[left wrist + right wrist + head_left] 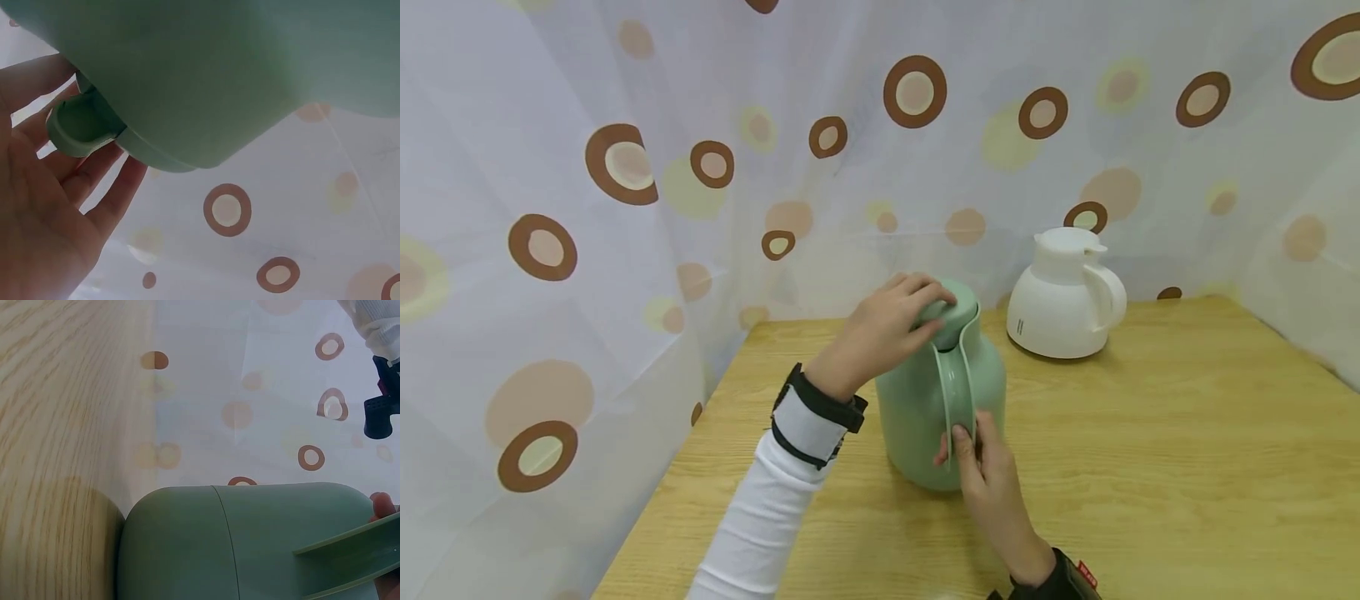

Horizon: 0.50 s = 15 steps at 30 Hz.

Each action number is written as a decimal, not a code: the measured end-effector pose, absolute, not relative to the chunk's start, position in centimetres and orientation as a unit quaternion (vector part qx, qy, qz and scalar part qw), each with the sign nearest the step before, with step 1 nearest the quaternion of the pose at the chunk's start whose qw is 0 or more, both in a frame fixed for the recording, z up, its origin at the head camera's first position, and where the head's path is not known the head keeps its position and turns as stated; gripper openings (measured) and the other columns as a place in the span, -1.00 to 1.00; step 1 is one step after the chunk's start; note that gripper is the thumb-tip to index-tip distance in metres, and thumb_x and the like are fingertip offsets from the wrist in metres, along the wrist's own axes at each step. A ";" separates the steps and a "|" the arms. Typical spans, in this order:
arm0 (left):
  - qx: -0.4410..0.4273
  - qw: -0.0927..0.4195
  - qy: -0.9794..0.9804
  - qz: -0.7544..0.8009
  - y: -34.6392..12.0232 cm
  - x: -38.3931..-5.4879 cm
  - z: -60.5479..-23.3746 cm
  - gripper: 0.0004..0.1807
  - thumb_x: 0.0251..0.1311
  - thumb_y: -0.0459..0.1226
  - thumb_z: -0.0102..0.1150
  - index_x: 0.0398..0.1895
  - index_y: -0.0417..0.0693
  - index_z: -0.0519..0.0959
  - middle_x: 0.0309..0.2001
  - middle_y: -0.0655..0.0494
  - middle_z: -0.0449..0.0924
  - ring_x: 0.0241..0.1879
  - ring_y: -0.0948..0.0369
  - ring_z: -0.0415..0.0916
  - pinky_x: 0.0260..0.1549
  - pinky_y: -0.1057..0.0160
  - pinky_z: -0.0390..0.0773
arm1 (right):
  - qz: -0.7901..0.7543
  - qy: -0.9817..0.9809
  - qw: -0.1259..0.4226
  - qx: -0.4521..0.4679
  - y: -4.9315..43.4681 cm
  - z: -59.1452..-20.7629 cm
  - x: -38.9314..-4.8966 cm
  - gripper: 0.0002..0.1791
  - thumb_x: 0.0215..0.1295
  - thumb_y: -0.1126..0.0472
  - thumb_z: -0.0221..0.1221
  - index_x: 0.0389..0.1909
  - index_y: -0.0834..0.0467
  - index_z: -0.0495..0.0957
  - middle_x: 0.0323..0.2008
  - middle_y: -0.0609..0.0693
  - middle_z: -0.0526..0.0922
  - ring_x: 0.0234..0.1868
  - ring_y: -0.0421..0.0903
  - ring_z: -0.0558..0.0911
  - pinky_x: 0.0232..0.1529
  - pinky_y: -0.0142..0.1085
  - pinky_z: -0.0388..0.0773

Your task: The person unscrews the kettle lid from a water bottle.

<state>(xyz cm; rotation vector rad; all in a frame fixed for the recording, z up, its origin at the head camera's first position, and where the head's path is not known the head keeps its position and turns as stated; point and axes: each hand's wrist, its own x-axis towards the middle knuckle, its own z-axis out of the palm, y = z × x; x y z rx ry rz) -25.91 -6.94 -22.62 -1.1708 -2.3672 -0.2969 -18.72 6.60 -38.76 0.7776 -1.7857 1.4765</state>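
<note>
A pale green vacuum jug point(913, 417) stands upright on the wooden table, its handle point(957, 387) facing me. My left hand point(883, 333) grips the round lid point(964, 297) from above, fingers over the top and thumb on the near side. In the left wrist view, the fingers of that hand point(44, 212) spread round the lid, beside a green thumb tab point(81, 125). Low on the handle, my right hand point(996, 492) holds on with the thumb along its outer face. The right wrist view shows the handle point(356, 550) and only the fingertips of that hand.
A white jug point(1052, 308) with its handle turned right stands behind and right of the green one. The wooden table point(1187, 433) reaches back to a white curtain point(850, 50) patterned with brown circles, which also hangs along the left and right.
</note>
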 end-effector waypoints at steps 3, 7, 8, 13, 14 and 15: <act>-0.413 0.266 -0.868 -0.074 -6.2 -25.9 -22.6 -0.75 0.23 -0.19 0.14 -0.06 -0.05 0.54 -0.06 0.06 0.48 -0.04 0.13 0.36 -0.08 0.28 0.36 | 0.563 -0.689 0.344 0.299 6.7 -38.6 -18.8 -0.76 0.25 0.64 -0.12 -0.16 0.32 0.30 -0.57 -0.03 0.46 -0.60 -0.10 0.49 -0.67 -0.46 0.29; -0.396 0.288 -0.871 -0.031 -5.3 -26.0 -22.7 -0.75 0.25 -0.15 0.11 -0.08 -0.04 0.54 -0.10 0.03 0.47 -0.08 0.09 0.36 -0.08 0.22 0.35 | 0.557 -0.692 0.348 0.300 6.8 -38.4 -18.7 -0.76 0.22 0.67 -0.12 -0.18 0.34 0.29 -0.59 -0.01 0.45 -0.62 -0.11 0.47 -0.69 -0.47 0.27; -0.394 0.289 -0.872 -0.025 -5.1 -25.9 -22.7 -0.75 0.25 -0.14 0.10 -0.08 -0.04 0.53 -0.10 0.02 0.47 -0.09 0.09 0.36 -0.08 0.22 0.35 | 0.556 -0.692 0.349 0.300 6.8 -38.3 -18.7 -0.76 0.22 0.68 -0.12 -0.19 0.35 0.29 -0.59 -0.01 0.45 -0.62 -0.11 0.47 -0.69 -0.47 0.27; -0.400 0.249 -0.879 -0.076 -5.5 -25.8 -22.3 -0.74 0.33 -0.17 -0.02 -0.05 -0.08 0.52 -0.05 0.01 0.46 0.00 0.08 0.33 0.00 0.21 0.31 | 0.560 -0.684 0.353 0.306 6.7 -38.2 -18.6 -0.75 0.19 0.70 -0.12 -0.20 0.37 0.29 -0.59 0.00 0.45 -0.62 -0.09 0.48 -0.68 -0.48 0.27; -0.403 0.239 -0.878 -0.099 -5.9 -25.8 -22.1 -0.76 0.34 -0.20 -0.04 -0.05 -0.09 0.53 -0.03 0.02 0.46 0.03 0.09 0.32 0.01 0.21 0.30 | 0.561 -0.682 0.354 0.309 6.7 -38.3 -18.6 -0.75 0.19 0.70 -0.11 -0.20 0.37 0.30 -0.59 0.01 0.45 -0.62 -0.08 0.48 -0.68 -0.48 0.27; -0.405 0.229 -0.876 -0.125 -6.4 -25.9 -22.1 -0.77 0.35 -0.25 -0.06 -0.06 -0.10 0.53 -0.02 0.02 0.47 0.05 0.10 0.31 0.02 0.22 0.29 | 0.562 -0.679 0.354 0.312 6.7 -38.3 -18.7 -0.74 0.19 0.70 -0.12 -0.19 0.36 0.30 -0.59 0.01 0.46 -0.62 -0.08 0.48 -0.67 -0.48 0.28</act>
